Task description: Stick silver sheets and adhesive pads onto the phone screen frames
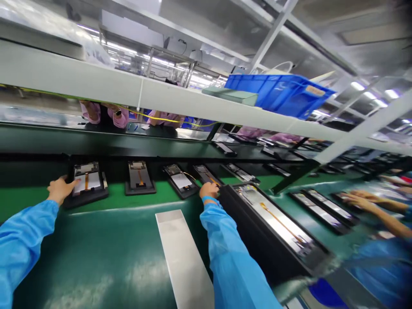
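Left hand (60, 191) sits at the left edge of a black-edged device (84, 191), left of and beyond the pale strip (183, 257), thumb over the edge, finger closure not determinable; right hand (209, 189), right of and beyond the strip's far end, is at a second device (203, 172), fingers partly hidden, grip likewise unclear. Handling probably goes best by the outer edges, thumb clear of the ribbon. Left unit: open-faced, white panel (94, 180), orange ribbon (86, 181) running lengthwise.
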The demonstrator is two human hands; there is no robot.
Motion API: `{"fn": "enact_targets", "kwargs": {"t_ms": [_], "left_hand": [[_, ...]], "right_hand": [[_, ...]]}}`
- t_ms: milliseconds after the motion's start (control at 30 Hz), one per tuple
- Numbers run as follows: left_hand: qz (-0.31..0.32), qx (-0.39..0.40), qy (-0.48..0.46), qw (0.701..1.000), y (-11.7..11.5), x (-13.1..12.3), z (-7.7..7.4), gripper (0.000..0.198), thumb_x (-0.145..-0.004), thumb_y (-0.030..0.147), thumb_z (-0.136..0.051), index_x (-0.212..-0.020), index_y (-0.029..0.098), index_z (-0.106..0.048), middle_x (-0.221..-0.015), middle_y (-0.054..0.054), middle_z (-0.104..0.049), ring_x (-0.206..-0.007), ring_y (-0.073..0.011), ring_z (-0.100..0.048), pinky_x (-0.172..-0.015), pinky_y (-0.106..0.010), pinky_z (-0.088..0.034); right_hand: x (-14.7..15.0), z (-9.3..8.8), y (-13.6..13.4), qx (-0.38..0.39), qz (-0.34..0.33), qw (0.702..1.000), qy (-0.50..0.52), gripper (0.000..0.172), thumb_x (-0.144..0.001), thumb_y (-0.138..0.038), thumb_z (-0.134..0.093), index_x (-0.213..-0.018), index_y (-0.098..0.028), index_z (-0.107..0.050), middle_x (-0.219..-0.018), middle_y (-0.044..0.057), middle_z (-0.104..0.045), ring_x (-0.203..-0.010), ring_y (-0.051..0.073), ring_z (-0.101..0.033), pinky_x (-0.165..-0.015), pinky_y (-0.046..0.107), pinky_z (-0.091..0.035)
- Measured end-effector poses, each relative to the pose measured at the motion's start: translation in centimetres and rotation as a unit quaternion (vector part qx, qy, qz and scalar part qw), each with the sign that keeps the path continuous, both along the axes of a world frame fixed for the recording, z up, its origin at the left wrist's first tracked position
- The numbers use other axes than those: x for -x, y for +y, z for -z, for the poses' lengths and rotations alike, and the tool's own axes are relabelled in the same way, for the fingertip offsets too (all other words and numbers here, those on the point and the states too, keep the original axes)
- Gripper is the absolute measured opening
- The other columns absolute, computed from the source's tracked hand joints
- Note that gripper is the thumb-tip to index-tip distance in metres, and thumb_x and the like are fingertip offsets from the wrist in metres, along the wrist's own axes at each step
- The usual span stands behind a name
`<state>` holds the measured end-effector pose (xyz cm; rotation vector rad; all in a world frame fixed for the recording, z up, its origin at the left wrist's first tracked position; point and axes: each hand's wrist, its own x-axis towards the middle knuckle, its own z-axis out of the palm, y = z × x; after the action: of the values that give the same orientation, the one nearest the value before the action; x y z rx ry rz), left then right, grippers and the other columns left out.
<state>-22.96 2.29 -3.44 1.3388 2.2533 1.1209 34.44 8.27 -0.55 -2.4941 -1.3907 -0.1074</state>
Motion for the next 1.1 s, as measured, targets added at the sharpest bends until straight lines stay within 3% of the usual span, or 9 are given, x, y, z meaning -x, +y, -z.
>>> {"fn": "enact_targets", "kwargs": {"t_ms": [133, 267, 400, 500, 567, 667, 767, 933, 1100], "left_hand": [[-0.019, 0.056, 0.158, 0.986, 0.5, -0.3, 1.8, 0.053, -0.087, 0.050, -0.056, -0.126, 0.013, -0.059, -0.145, -0.021, -0.041, -0.130, -0.0461, -0.034, -0.099, -0.065, -0.036], [0.084, -0.074, 0.242, 0.964, -0.8, -3.4, 2.8, 0.039, -0.090, 0.043, -0.051, -0.113, 0.016, -0.066, -0.136, -0.019, -0.050, -0.130, -0.0401, -0.037, -0.103, -0.058, -0.038], [0.226, -0.173, 0.126, 0.950, -2.9, -10.0, 1.7, 0.031, -0.089, 0.042, -0.052, -0.104, 0.020, -0.068, -0.124, -0.014, -0.059, -0.124, -0.0321, -0.047, -0.111, -0.052, -0.033], [0.290, -0.125, -0.063, 0.947, -5.2, -15.8, -0.2, 0.033, -0.085, 0.045, -0.058, -0.106, 0.021, -0.067, -0.125, -0.012, -0.061, -0.124, -0.0313, -0.050, -0.109, -0.052, -0.037], [0.311, -0.048, -0.248, 0.916, -6.9, -19.2, -1.9, 0.042, -0.081, 0.050, -0.066, -0.110, 0.020, -0.065, -0.125, -0.014, -0.061, -0.121, -0.0310, -0.054, -0.105, -0.049, -0.043], [0.299, 0.056, -0.508, 0.806, -10.3, -22.9, -4.7, 0.058, -0.076, 0.053, -0.074, -0.120, 0.017, -0.058, -0.130, -0.020, -0.059, -0.120, -0.0305, -0.059, -0.100, -0.047, -0.047], [0.262, 0.044, -0.617, 0.741, -15.0, -24.8, -6.8, 0.069, -0.077, 0.051, -0.076, -0.132, 0.021, -0.048, -0.133, -0.019, -0.059, -0.116, -0.0291, -0.062, -0.096, -0.048, -0.050], [0.147, -0.048, -0.566, 0.809, -24.5, -21.9, -6.0, 0.063, -0.068, 0.033, -0.082, -0.122, 0.016, -0.055, -0.110, -0.011, -0.071, -0.099, -0.0246, -0.069, -0.089, -0.038, -0.054], [0.098, 0.049, -0.527, 0.843, -30.0, -14.9, -2.5, 0.069, -0.068, 0.017, -0.075, -0.132, 0.022, -0.050, -0.103, -0.008, -0.073, -0.086, -0.0229, -0.072, -0.080, -0.038, -0.058]], "right_hand": [[-2.0, 2.0, 3.4, 0.014, 0.053, 0.998, -0.021, 0.036, -0.089, -0.003, -0.039, -0.114, 0.003, -0.064, -0.123, 0.036, -0.054, -0.119, 0.041, -0.054, -0.086, 0.050, -0.047], [-2.6, 1.6, 4.9, 0.014, 0.022, 0.998, -0.052, 0.028, -0.088, -0.006, -0.047, -0.106, 0.000, -0.068, -0.109, 0.029, -0.063, -0.112, 0.034, -0.061, -0.092, 0.044, -0.044], [0.1, -1.4, 5.1, -0.021, -0.018, 0.997, -0.075, 0.029, -0.091, -0.010, -0.047, -0.113, 0.002, -0.061, -0.108, 0.028, -0.063, -0.106, 0.032, -0.063, -0.089, 0.040, -0.045], [3.9, -4.0, 2.5, -0.060, -0.058, 0.993, -0.084, 0.029, -0.096, -0.016, -0.043, -0.116, 0.001, -0.056, -0.111, 0.027, -0.060, -0.103, 0.032, -0.061, -0.085, 0.039, -0.045], [6.9, -5.2, -1.5, -0.082, -0.104, 0.987, -0.090, 0.026, -0.098, -0.020, -0.043, -0.114, -0.006, -0.056, -0.111, 0.023, -0.059, -0.104, 0.030, -0.059, -0.086, 0.038, -0.044], [12.1, -5.5, -11.0, -0.142, -0.227, 0.957, -0.115, 0.019, -0.100, -0.021, -0.041, -0.107, -0.012, -0.057, -0.102, 0.016, -0.059, -0.097, 0.028, -0.056, -0.085, 0.040, -0.042], [17.4, -5.1, -23.0, -0.191, -0.354, 0.907, -0.123, 0.014, -0.099, -0.017, -0.044, -0.101, -0.014, -0.057, -0.091, 0.012, -0.058, -0.088, 0.027, -0.053, -0.080, 0.042, -0.043], [20.6, -5.9, -39.6, -0.105, -0.530, 0.842, -0.002, 0.016, -0.096, -0.021, -0.056, -0.112, -0.019, -0.057, -0.099, 0.009, -0.062, -0.088, 0.025, -0.057, -0.078, 0.040, -0.046], [11.9, -5.4, -46.3, 0.002, -0.491, 0.869, 0.069, 0.006, -0.097, -0.023, -0.055, -0.096, -0.023, -0.061, -0.088, 0.003, -0.066, -0.077, 0.019, -0.063, -0.068, 0.030, -0.048]]}}
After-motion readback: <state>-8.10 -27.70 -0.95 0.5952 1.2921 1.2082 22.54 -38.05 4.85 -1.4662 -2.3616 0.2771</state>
